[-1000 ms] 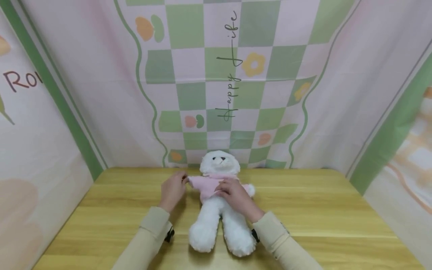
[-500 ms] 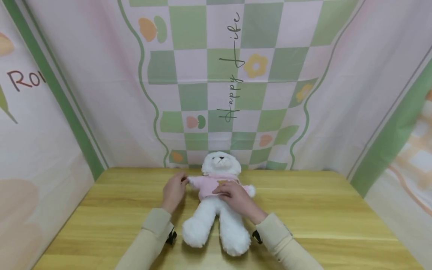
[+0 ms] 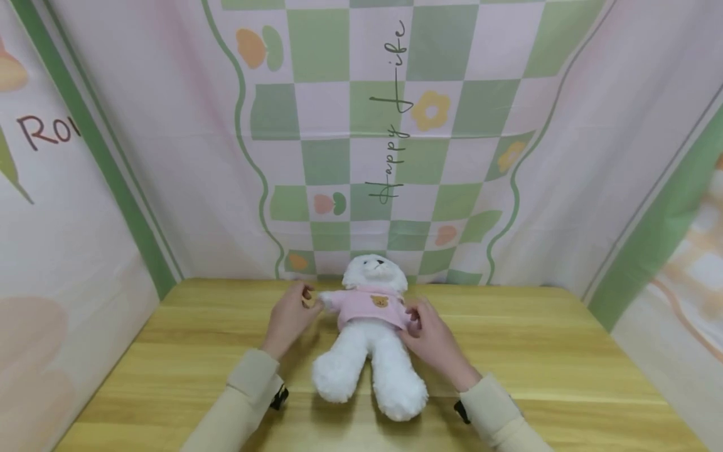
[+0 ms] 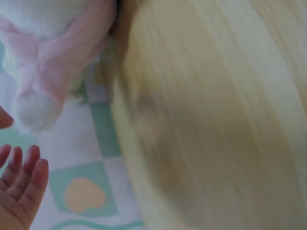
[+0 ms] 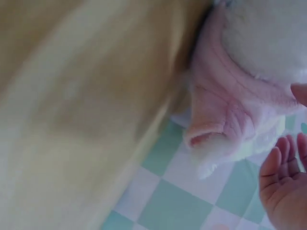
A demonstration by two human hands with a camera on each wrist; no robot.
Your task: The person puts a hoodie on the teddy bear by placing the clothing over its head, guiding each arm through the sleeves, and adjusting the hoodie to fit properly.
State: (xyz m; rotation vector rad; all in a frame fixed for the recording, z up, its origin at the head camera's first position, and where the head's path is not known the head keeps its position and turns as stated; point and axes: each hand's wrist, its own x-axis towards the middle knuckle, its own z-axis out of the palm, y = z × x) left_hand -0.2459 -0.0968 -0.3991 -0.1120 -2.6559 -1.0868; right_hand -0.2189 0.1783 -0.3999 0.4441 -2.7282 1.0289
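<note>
A white plush bear (image 3: pixel 369 342) in a pink sweater (image 3: pixel 361 307) lies on its back, head toward the checkered cloth and legs spread toward me. A brown bear-face patch (image 3: pixel 380 301) shows on the sweater's chest. My left hand (image 3: pixel 290 320) is beside the paw on the left; in the left wrist view its fingers (image 4: pixel 29 179) are extended and apart from that white paw (image 4: pixel 36 112). By the sweater's right side, my right hand (image 3: pixel 435 342) hovers with thumb and fingers spread. The right wrist view has its fingers (image 5: pixel 283 165) near the sweater sleeve (image 5: pixel 211 120), holding nothing.
The bear lies on a wooden table (image 3: pixel 536 351). A checkered cloth backdrop (image 3: pixel 378 107) with "Happy Life" lettering rises right behind the table's far edge. Printed side curtains stand at left (image 3: pixel 68 251) and right (image 3: pixel 666 270).
My right hand has moved off the bear's chest to its right side, uncovering the patch. My left hand has let go of the paw. The bear's head and legs have shifted slightly.
</note>
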